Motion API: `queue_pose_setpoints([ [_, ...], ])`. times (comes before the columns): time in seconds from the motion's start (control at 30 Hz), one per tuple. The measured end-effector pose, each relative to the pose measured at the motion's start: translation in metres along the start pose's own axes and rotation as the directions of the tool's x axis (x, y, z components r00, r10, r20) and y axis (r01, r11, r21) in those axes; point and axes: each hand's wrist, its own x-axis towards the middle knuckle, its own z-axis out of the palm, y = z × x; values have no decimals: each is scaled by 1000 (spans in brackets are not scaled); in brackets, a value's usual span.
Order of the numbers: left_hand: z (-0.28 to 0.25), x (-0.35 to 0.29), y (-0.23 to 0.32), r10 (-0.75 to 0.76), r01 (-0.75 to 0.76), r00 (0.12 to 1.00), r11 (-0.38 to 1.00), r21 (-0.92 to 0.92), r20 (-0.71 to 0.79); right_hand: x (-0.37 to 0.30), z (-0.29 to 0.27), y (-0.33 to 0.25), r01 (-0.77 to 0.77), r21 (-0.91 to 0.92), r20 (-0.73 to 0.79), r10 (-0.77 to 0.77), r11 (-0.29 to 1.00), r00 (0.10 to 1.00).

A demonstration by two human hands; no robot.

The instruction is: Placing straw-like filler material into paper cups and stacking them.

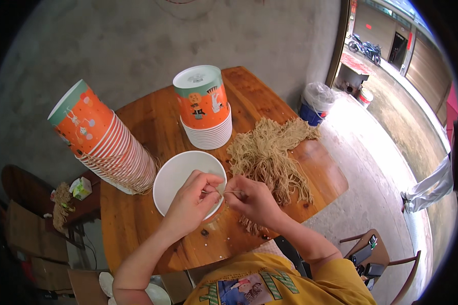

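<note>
A white paper bucket point(168, 184) stands mouth up on the wooden table in front of me. Over its right rim, my left hand point(194, 197) and my right hand point(250, 199) are close together, fingers pinched. A thin tan string point(233, 191) runs between their fingertips; its exact path at the bucket's rim is partly hidden by my fingers. To the right of the bucket lies a loose heap of tan string point(272, 157), its strands spreading toward my right forearm.
Behind the bucket stands a short stack of orange buckets point(203, 109), upside down. A taller, leaning stack point(107, 140) with strings along its side is at left. The wooden table point(137, 109) nears a grey wall. A chair point(376, 254) holding dark objects and a blue bin point(313, 109) are at right.
</note>
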Motion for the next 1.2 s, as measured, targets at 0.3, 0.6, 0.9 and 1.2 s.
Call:
queue_pose_setpoints([
  [0.3, 4, -2, 2, 211, -188, 977, 921, 340, -31, -4, 3, -3, -48, 259, 13, 46, 965, 999],
  [0.6, 5, -3, 7, 313, -253, 948, 847, 468, -52, -3, 10, 6, 67, 47, -44, -65, 997, 997],
  [0.9, 11, -8, 11, 271, -169, 956, 819, 549, -111, -6, 18, 9, 194, -59, -146, -201, 979, 969],
  [1.2, 17, -10, 7, 187, -106, 962, 927, 359, -197, -9, 20, 9, 204, -118, -136, -219, 972, 966],
])
